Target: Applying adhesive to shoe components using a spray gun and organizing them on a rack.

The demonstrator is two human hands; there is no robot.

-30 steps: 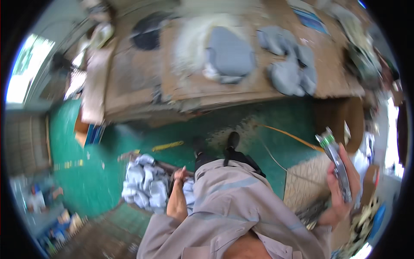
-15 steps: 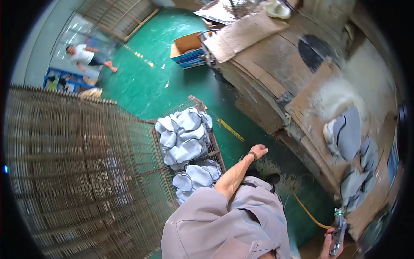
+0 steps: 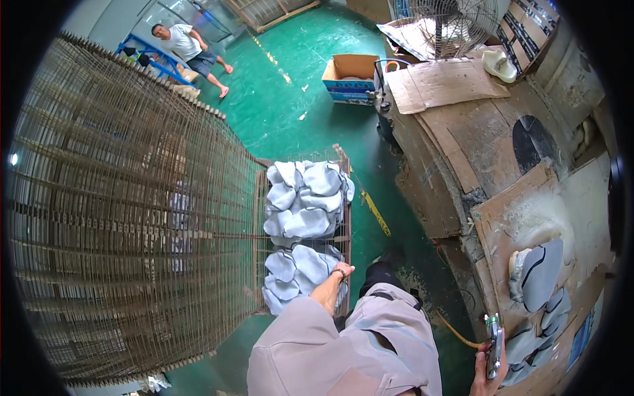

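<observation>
My left hand (image 3: 342,270) reaches down into a low wire tray (image 3: 346,198) on the green floor, touching the grey-blue flat pieces (image 3: 304,204) stacked in it; whether the fingers grip one is hidden. My right hand (image 3: 487,369) is at the lower right edge, closed around a slim metal hand tool (image 3: 493,343) with an orange hose (image 3: 456,333) trailing from it. More grey pieces (image 3: 541,270) lie on the cardboard-covered workbench (image 3: 489,152) at my right.
A tall stack of wire racks (image 3: 125,218) fills the left. Behind are a cardboard box (image 3: 350,76), a fan (image 3: 449,23) and a person (image 3: 188,49) sitting on the floor by a blue frame. My black shoe (image 3: 380,270) stands next to the tray.
The view has swung from the workbench to the wire racks and tray. My left hand has stretched further down to the grey pieces; my right hand keeps the tool.
</observation>
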